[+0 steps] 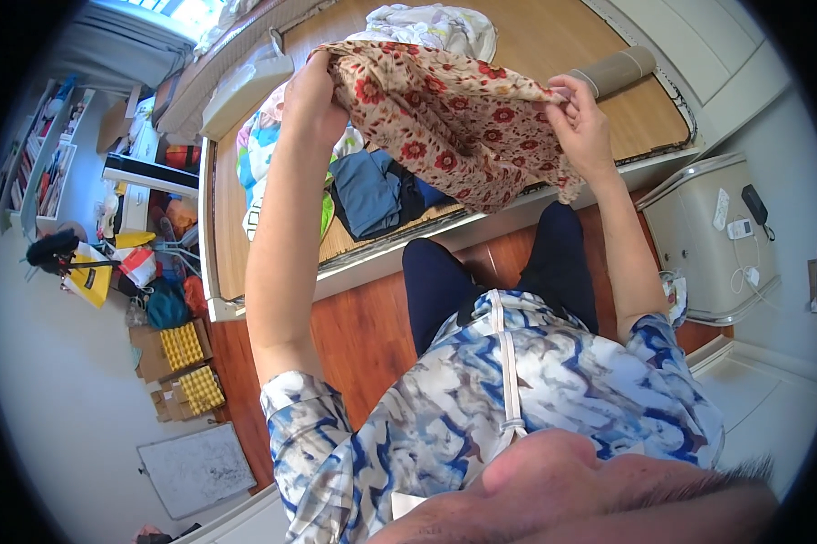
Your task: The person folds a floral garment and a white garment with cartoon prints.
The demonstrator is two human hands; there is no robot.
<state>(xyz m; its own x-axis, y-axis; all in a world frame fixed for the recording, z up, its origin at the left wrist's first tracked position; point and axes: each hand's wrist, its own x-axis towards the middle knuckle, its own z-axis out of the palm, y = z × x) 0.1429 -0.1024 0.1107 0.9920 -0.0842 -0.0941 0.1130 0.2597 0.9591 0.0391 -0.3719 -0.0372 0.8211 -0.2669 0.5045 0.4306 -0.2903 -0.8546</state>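
Stretched between my two hands is a cream cloth with red flowers (454,127), perhaps a garment; its exact kind I cannot make out. My left hand (313,95) grips its upper left corner. At the other end, my right hand (579,122) pinches the right edge between thumb and fingers. The cloth sags in folds above the wooden bed board (553,41). Below its left part lie folded dark and blue clothes (369,192), with a colourful printed cloth (268,150) to their left. A white patterned bundle (440,29) rests behind the held cloth.
A grey-brown roll (614,71) lies on the board at the right. Beyond the bed's right end stands a beige case (712,236) with a white charger and cable on it. Bags, egg trays (182,346) and a whiteboard (197,470) are at the left. A bookshelf (50,168) stands farther back.
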